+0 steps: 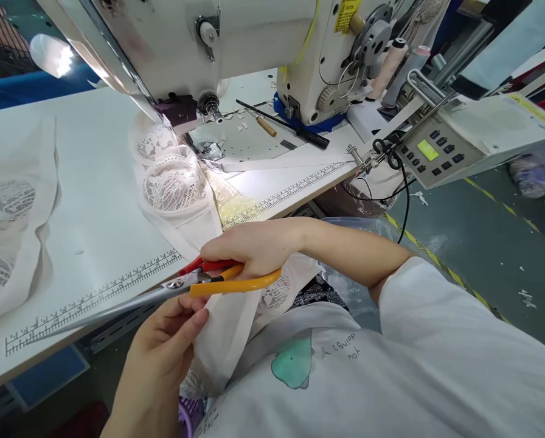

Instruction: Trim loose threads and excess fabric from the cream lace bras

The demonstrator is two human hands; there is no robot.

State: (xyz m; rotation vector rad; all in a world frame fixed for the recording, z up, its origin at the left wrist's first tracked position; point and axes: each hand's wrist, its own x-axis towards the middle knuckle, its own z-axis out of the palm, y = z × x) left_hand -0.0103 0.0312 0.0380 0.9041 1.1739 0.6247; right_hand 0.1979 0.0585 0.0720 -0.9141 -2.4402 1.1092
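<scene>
My right hand (258,243) is wrapped round the handles of a long pair of scissors (181,283), which show orange and red. The metal blades point left across the table's front edge and look nearly closed. Below them, my left hand (163,347) pinches the edge of a white lace bra piece (229,328) between thumb and fingers. That piece hangs over my lap, its lace partly hidden by my right hand and the scissors. Beyond my right hand, another white lace bra piece (174,185) lies on the table by the sewing machine's needle area.
A sewing machine (254,42) stands at the back of the white table (94,182). More lace pieces (12,225) lie at left. A black-handled screwdriver (311,135) rests on the machine bed. To the right is a control box (437,155) with a tape feeder.
</scene>
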